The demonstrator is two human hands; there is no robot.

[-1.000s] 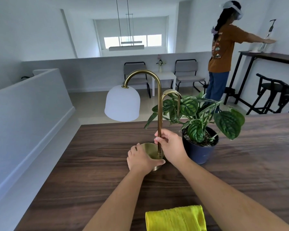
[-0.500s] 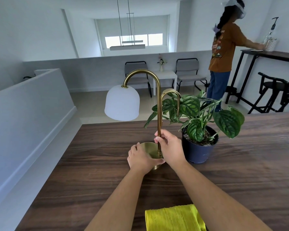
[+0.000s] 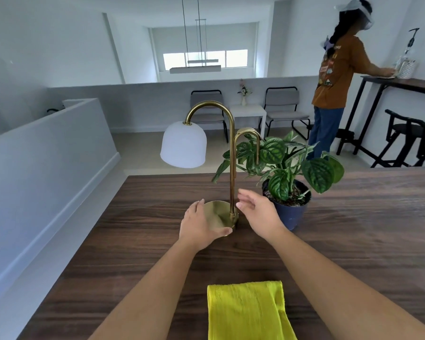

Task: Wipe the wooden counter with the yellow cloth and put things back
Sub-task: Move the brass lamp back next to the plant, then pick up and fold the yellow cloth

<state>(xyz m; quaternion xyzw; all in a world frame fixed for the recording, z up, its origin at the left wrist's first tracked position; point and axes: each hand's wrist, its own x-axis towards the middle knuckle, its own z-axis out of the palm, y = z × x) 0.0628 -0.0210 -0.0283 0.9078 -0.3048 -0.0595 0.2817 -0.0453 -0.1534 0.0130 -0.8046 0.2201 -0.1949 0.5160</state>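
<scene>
A brass lamp (image 3: 232, 168) with a white dome shade stands upright on the dark wooden counter (image 3: 113, 241). My left hand (image 3: 198, 227) lies open against the left rim of its round base. Just right of the stem, my right hand (image 3: 258, 212) hovers open, fingers spread, off the lamp. A folded yellow cloth (image 3: 248, 312) lies flat on the counter near the front edge, between my forearms. A potted plant (image 3: 286, 177) in a dark blue pot stands right of the lamp.
The counter's left edge drops to a white ledge and half wall (image 3: 47, 168). Beyond the far edge, another person (image 3: 334, 77) stands at a dark high table (image 3: 402, 82) with stools. Chairs and a small white table stand at the back.
My right hand has let go of the lamp stem and opened beside it. My left hand has loosened on the base. The lamp now stands free on the counter.
</scene>
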